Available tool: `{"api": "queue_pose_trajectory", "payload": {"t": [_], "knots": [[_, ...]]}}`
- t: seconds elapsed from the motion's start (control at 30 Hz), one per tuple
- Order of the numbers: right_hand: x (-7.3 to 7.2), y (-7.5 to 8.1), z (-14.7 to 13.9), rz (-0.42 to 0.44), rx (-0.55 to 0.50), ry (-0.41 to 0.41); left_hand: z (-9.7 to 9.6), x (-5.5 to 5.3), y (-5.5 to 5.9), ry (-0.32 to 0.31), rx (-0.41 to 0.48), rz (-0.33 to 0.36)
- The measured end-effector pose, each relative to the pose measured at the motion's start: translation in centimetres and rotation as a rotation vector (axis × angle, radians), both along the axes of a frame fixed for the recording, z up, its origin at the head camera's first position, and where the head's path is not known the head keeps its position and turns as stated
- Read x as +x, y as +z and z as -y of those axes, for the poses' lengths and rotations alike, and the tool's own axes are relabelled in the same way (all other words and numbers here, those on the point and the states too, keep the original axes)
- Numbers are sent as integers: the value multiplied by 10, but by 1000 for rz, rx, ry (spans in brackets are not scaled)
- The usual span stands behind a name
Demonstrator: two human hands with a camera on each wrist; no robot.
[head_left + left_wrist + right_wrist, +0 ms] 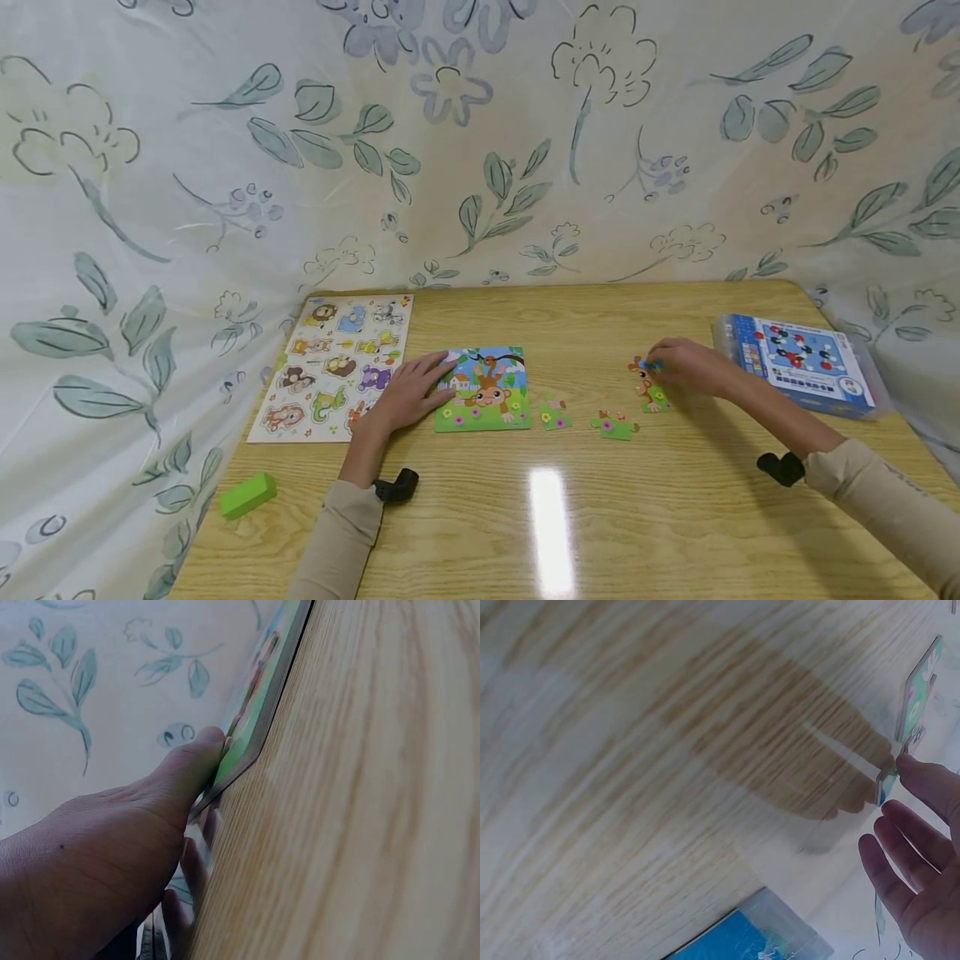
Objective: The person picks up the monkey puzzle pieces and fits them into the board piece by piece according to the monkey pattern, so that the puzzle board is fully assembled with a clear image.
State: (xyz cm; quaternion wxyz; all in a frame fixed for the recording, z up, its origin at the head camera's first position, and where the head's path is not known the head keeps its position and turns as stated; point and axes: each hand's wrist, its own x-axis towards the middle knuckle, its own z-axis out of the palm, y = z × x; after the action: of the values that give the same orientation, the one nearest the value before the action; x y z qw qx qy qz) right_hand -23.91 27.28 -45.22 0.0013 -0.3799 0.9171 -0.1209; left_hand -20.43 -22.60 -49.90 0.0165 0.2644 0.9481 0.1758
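My left hand (408,392) rests at the left edge of a square monkey picture puzzle (487,392), fingers relaxed. In the left wrist view its thumb (199,754) touches the picture's corner. Farther right, my right hand (686,365) pinches a small jigsaw piece with blue on it (655,366), mostly hidden by the fingers in the head view. Right below lies a monkey-face piece with green grass (656,402), and the held piece (885,786) sits right at its edge. Two more green jigsaw pieces, one upright (555,416) and one wider (617,427), lie between the hands.
An animal peg board (300,392) lies at the left, partly behind my left hand. A green block (247,496) sits near the table's left edge. At the right stands a plastic box with a blue molecule-model label (806,367). A floral curtain (480,167) hangs behind the table.
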Motion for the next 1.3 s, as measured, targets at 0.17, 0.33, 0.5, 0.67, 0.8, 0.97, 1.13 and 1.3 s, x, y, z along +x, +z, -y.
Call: {"api": "queue_pose_trajectory", "payload": {"t": [0.17, 0.33, 0.5, 0.67, 0.8, 0.97, 1.13, 1.3], "knots": [[1, 1, 1, 43, 9, -31, 0, 1, 1, 1, 9, -2], [0, 1, 0, 49, 27, -38, 0, 2, 1, 0, 13, -9], [-3, 0, -3, 66, 47, -38, -1, 2, 1, -2, 12, -14], [-5, 1, -4, 84, 67, -45, -1, 2, 0, 2, 4, -9], [-4, 2, -4, 71, 76, -37, -2, 2, 0, 5, 2, -7], [-5, 0, -7, 27, 68, -6, -2, 2, 0, 3, 3, -13], [-6, -1, -8, -13, 65, 12, -2, 2, 1, -2, 10, -16], [-6, -3, -8, -64, 69, 35, -2, 2, 0, -2, 2, -19]]}}
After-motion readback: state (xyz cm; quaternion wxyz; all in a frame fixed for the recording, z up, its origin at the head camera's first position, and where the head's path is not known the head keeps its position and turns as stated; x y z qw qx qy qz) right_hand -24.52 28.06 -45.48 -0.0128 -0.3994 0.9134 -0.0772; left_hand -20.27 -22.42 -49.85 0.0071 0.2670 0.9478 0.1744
